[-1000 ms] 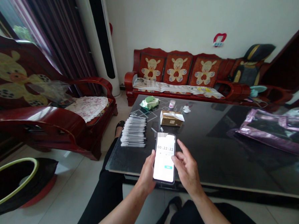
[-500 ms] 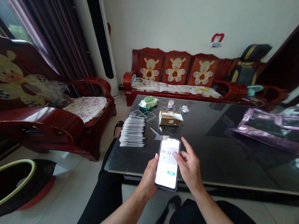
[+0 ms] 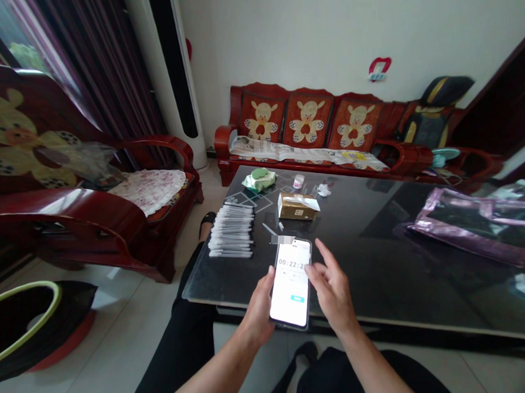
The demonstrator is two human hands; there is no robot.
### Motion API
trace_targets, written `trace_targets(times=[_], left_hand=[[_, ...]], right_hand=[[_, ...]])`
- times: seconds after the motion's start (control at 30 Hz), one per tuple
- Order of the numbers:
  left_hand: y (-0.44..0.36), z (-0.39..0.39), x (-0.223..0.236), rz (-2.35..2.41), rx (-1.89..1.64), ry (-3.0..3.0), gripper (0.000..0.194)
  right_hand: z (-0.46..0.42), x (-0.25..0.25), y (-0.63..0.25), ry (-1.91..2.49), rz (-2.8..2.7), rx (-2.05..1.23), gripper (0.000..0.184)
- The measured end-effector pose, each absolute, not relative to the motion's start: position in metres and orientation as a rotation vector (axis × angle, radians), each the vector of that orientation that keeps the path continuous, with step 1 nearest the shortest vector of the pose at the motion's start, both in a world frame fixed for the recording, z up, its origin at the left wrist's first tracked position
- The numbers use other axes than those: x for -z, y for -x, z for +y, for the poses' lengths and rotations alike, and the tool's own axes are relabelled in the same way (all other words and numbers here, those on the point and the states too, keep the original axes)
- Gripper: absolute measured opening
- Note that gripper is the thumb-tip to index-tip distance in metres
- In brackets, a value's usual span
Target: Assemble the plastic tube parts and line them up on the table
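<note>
My left hand (image 3: 260, 306) grips a smartphone (image 3: 290, 283) from below, over the near edge of a dark glass table (image 3: 373, 272). Its bright screen shows a timer reading and a small blue button. My right hand (image 3: 331, 289) hovers at the phone's right side, fingers apart, thumb close to the screen. On the table to the left lies a row of several white pens (image 3: 233, 236). Behind the phone sit a brown tissue box (image 3: 297, 206) and a green wipe pack (image 3: 258, 179).
A purple plastic bag (image 3: 476, 228) lies at the table's right. A red wooden sofa (image 3: 310, 134) stands against the far wall, a red armchair (image 3: 112, 212) at left. A black bin with a green rim (image 3: 13, 324) sits on the floor at lower left.
The phone and both hands have shifted slightly; the phone tilted right half a second ago and is upright again. The right thumb stays near the screen.
</note>
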State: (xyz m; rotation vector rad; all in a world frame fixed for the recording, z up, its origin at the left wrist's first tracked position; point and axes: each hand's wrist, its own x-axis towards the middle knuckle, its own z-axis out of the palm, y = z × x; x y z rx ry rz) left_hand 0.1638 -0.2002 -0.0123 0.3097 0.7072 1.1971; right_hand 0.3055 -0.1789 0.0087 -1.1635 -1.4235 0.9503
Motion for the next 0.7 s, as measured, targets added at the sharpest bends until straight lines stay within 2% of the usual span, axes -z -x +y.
trace_targets(times=[0.23,0.7], left_hand=[[-0.155,-0.192,0.012,0.763,-1.245,-0.270,0.051],[-0.154,-0.191,0.015,0.748,-1.279,-0.265,0.055]], right_hand=[[-0.186,-0.010,-0.297,0.933,-1.429,-1.228,0.073],[-0.189,-0.012,-0.294,0.934,-1.451,-1.226,0.072]])
